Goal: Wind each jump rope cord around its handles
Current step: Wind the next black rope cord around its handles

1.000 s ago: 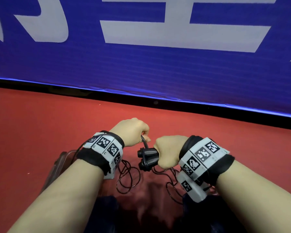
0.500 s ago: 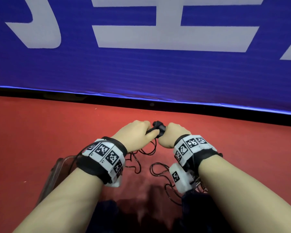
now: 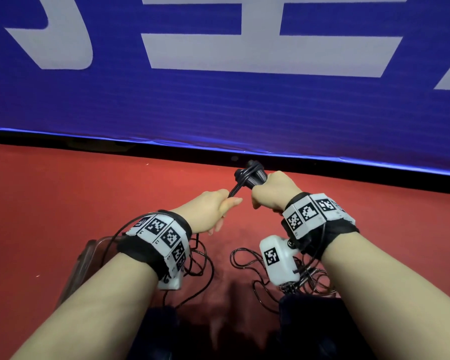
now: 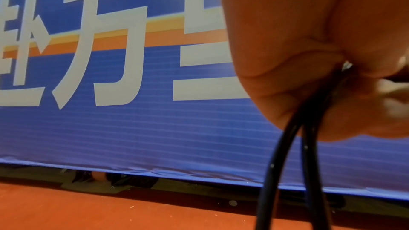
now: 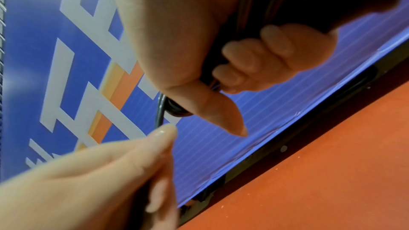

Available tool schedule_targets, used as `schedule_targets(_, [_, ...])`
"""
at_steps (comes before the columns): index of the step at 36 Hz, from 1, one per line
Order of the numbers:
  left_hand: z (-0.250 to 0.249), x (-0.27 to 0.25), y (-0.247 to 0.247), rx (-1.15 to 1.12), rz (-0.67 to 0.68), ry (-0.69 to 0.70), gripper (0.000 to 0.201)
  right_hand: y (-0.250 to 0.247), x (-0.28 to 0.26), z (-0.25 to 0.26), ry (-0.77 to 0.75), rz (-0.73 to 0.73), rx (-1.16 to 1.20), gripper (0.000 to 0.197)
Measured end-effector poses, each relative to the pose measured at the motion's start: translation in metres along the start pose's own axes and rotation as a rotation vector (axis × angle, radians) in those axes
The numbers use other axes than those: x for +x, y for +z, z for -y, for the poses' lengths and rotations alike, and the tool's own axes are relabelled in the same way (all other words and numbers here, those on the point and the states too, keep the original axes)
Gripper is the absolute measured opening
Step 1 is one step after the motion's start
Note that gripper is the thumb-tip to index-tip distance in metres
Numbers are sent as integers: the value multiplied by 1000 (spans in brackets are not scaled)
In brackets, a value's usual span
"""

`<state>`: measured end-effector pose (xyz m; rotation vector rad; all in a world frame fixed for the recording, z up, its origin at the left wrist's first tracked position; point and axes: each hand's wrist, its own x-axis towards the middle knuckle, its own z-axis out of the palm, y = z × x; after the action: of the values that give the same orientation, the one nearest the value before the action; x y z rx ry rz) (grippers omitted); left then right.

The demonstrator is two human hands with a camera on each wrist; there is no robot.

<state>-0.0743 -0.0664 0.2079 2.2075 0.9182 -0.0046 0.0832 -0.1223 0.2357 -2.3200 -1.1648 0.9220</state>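
My right hand (image 3: 272,192) grips the two black jump rope handles (image 3: 252,174) held together, their ends pointing up and away. Several turns of black cord are wrapped round them. My left hand (image 3: 213,209) pinches the doubled black cord (image 3: 235,189) just below the handles, pulling it taut. In the left wrist view the two cord strands (image 4: 287,155) hang down from my fingers. In the right wrist view my fingers (image 5: 265,59) curl round the handles (image 5: 332,6). Loose cord loops (image 3: 244,258) lie on the red floor between my wrists.
A blue banner (image 3: 218,87) with white characters stands close ahead, with a black strip at its base. More loose cord (image 3: 203,266) lies under my left wrist. A clear plastic container (image 3: 81,261) sits on the red floor at my lower left. My dark-clad knees are at the bottom.
Both hands have risen and moved forward. The handles went from lying sideways to pointing up, and my left hand has drawn the cord down and left from them.
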Motion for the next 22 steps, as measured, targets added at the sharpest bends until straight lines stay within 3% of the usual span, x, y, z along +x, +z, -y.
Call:
schedule_targets(6, [6,-2,-4,-179,94,75,25,-9,-20,11,-196,222,64,29])
schedule_targets(9, [6,-7,-6,-157,206,71,40,-3,-34,18,-298,342,-45,22])
schedule_targets(11, [11,-6,-9,-108,232,64,43,3,-41,21,-340,386,-117,28])
schedule_targets(13, [15,-6,-14,-78,193,57,28,8,-45,23,-358,406,-189,35])
schedule_targets(15, [17,-8,-19,-5,143,53,15,12,-48,24,-371,424,-285,30])
schedule_targets(18, [18,-7,-22,162,72,77,41,18,-51,24,-409,429,-426,17])
schedule_targets(20, [17,-7,-22,303,39,58,36,22,-52,24,-421,421,-515,16])
schedule_targets(22, [14,-8,-21,474,17,48,19,26,-53,25,-429,416,-613,18])
